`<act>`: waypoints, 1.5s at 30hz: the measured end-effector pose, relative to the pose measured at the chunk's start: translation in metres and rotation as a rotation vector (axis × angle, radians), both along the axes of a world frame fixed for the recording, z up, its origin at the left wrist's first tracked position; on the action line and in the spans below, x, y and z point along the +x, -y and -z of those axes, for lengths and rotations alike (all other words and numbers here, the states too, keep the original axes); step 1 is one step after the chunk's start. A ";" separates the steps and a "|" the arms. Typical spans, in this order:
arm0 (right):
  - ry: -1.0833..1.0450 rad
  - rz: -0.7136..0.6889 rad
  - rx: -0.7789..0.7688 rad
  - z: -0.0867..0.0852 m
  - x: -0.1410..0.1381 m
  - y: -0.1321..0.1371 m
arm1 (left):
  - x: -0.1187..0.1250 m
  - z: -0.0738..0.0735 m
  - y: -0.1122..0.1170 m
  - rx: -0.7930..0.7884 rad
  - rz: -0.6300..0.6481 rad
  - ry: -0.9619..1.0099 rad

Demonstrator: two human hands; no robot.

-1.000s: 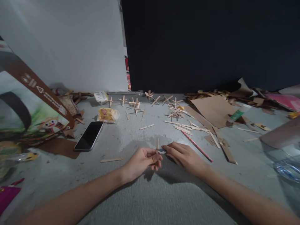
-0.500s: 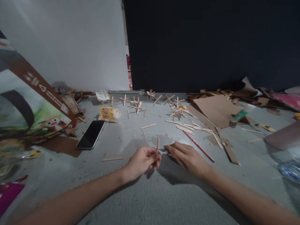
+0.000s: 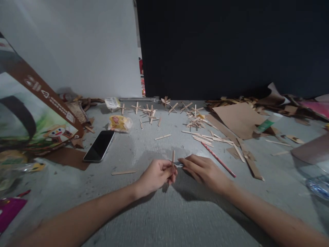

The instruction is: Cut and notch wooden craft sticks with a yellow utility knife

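Observation:
My left hand (image 3: 158, 175) is closed on a wooden craft stick (image 3: 173, 156), which stands upright between thumb and fingers. Opposite it, my right hand (image 3: 203, 171) grips a small knife whose grey blade (image 3: 179, 164) reaches left to the stick's side. Most of the knife's handle is hidden under my fingers. One loose craft stick (image 3: 123, 173) lies left of my left hand, and another stick (image 3: 162, 137) rests beyond both hands. A red patterned pencil (image 3: 218, 160) lies past my right hand.
Several loose sticks (image 3: 210, 138) and crossed stick pieces (image 3: 196, 118) cover the back of the table. On the left are a phone (image 3: 99, 146), a yellow packet (image 3: 119, 124) and a large printed bag (image 3: 38, 103). Cardboard (image 3: 239, 120) and a glue stick (image 3: 268, 123) lie right.
The hands stay almost in place. The blade has tilted slightly and catches more light against the stick. The view has shifted a little.

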State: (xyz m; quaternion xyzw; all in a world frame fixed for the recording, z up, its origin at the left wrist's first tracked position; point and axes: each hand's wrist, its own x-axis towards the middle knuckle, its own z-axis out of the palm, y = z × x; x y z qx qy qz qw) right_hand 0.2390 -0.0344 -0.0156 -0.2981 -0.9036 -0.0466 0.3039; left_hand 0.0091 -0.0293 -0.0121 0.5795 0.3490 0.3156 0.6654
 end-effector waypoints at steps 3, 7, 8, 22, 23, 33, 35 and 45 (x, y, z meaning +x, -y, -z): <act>0.017 0.013 0.030 -0.001 0.000 -0.001 | -0.001 -0.001 0.000 -0.033 -0.001 0.027; 0.054 0.046 0.085 0.000 -0.001 -0.001 | -0.001 -0.002 0.000 -0.063 -0.002 0.053; 0.062 0.054 0.091 0.000 -0.001 -0.001 | -0.001 -0.001 0.000 -0.061 -0.003 0.057; 0.016 0.157 0.256 -0.001 0.004 0.003 | 0.001 -0.004 0.004 -0.017 -0.063 0.045; 0.005 0.162 0.239 -0.001 0.004 0.003 | 0.001 -0.004 0.004 -0.010 -0.071 0.041; -0.307 0.198 -0.397 -0.013 -0.029 0.014 | 0.001 0.000 0.013 0.062 -0.096 -0.018; -0.355 0.240 -0.580 -0.017 -0.037 0.015 | 0.001 0.003 0.014 0.089 -0.095 -0.042; -0.407 0.334 -0.577 -0.045 -0.021 -0.005 | -0.001 -0.001 -0.003 0.182 -0.158 -0.090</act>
